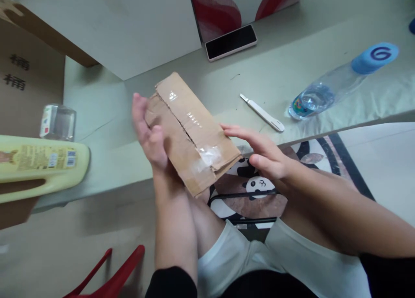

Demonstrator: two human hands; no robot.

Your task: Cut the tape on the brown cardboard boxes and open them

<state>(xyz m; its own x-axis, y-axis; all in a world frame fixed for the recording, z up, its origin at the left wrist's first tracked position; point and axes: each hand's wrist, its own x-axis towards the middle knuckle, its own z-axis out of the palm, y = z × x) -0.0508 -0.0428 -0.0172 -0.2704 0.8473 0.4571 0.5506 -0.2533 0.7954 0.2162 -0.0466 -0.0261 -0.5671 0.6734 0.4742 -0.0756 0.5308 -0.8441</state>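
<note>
A small flat cardboard box [194,138] with clear tape and a dark seam along its top is tilted above the table's front edge. My left hand [151,138] supports it from the left, fingers partly under it and thumb up along its side. On the right, my right hand [259,149] has its fingers spread, with the fingertips at the box's right edge. Beyond that hand, a white-handled scalpel-like knife [262,113] lies on the table.
A clear bottle with a blue cap [327,88] lies at the right. A dark-screened phone [231,43] rests by large boxes [136,25] at the back. At left are a yellow container [65,161] and a clear plastic case [58,122]. Red legs [113,276] show below.
</note>
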